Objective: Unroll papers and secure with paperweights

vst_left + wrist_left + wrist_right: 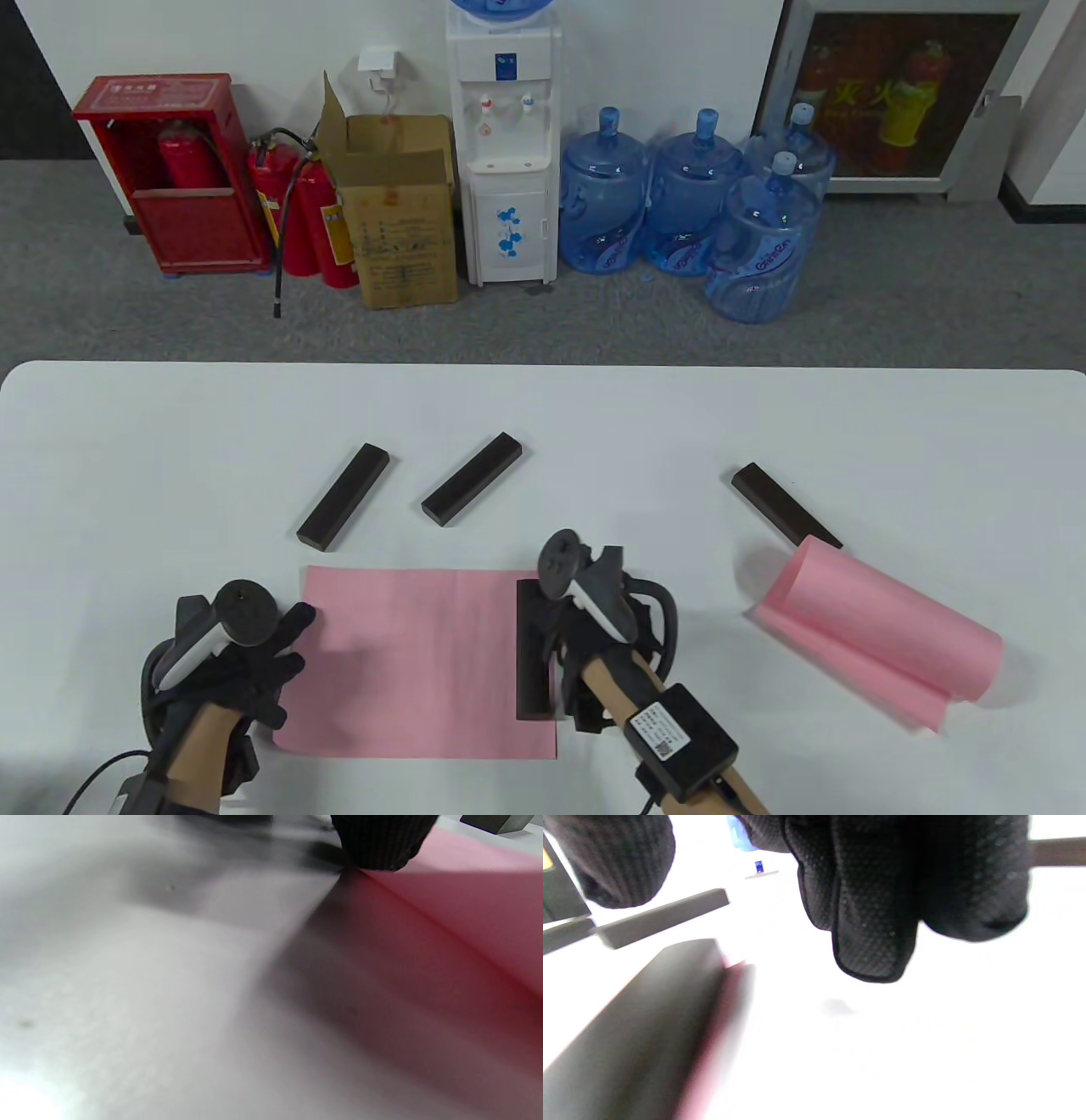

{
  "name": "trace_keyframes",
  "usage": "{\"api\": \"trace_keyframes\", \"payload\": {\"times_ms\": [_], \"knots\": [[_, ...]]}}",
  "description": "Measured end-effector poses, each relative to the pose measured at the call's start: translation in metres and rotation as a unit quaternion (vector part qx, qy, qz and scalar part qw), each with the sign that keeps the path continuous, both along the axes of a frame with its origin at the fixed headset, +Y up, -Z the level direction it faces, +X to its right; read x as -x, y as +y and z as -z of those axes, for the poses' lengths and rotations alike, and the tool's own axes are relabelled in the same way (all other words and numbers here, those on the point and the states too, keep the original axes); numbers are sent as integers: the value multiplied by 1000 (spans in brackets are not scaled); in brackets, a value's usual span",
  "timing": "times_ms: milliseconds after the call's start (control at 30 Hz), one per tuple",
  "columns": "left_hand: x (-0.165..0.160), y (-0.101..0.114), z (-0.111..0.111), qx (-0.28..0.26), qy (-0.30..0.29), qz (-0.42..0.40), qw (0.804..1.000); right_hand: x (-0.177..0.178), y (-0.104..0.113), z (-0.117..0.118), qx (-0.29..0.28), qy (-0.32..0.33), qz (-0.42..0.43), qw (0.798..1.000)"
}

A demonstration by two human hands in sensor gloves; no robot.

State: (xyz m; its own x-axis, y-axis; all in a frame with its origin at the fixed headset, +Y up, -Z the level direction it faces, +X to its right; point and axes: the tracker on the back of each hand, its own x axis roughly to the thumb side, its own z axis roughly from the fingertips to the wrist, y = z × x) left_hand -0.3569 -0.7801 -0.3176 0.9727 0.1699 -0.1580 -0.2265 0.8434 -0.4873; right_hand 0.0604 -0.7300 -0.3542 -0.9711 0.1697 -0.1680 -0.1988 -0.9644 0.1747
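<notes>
Pressing the flat pink sheet [407,662], the left hand [246,654] is spreading its fingers; the right hand [594,628], tracker-hidden, is hovering beside the sheet's paperweight [534,649], grip unclear.

Flat pink sheet [407,662], dark paperweight [534,652] on right edge.

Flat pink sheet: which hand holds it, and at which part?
The left hand presses the flat pink sheet at its left edge. Neither hand lifts it.
</notes>
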Motion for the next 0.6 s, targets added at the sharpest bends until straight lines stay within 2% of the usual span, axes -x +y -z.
{"api": "trace_keyframes", "payload": {"times_ms": [100,200,400,467,600], "knots": [[0,0,0,1,0,0,1000,-50,1,-5,-24,5,-1,1000],[0,0,0,2,-1,1,1000,-80,-15,-15,-17,40,13,999],[0,0,0,2,1,0,1000,-92,-33,-35,-42,80,-71,993],[0,0,0,3,2,-1,1000,-93,-32,-38,-38,86,-94,991],[1,-1,-2,-4,1,-6,1000,-98,-26,-42,-64,88,-79,991]]}}
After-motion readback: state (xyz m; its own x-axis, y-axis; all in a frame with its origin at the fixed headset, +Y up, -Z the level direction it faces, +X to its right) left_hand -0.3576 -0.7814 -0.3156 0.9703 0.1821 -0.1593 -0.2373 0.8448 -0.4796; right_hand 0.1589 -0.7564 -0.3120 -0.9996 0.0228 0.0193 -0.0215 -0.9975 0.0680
